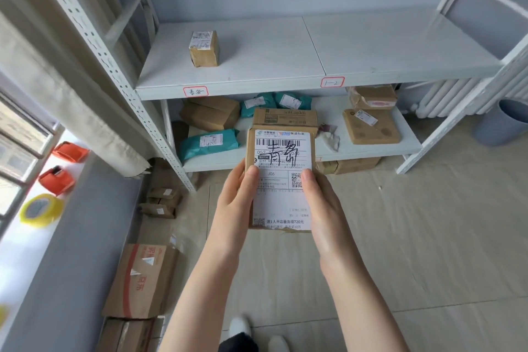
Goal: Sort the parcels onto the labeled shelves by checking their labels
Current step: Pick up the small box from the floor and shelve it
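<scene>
I hold a small brown cardboard parcel in front of me, its white shipping label with black handwritten characters facing up. My left hand grips its left edge and my right hand grips its right edge, thumbs on the label. Ahead stands a white metal shelf with two red-bordered labels on its front edge, one at the left and one in the middle. One small taped parcel sits on that upper shelf. The lower shelf holds several brown boxes and teal bags.
Cardboard boxes lie on the floor at the left beside the shelf leg. A windowsill at far left carries orange tape dispensers and a yellow tape roll. A blue-grey bin stands at right near a radiator.
</scene>
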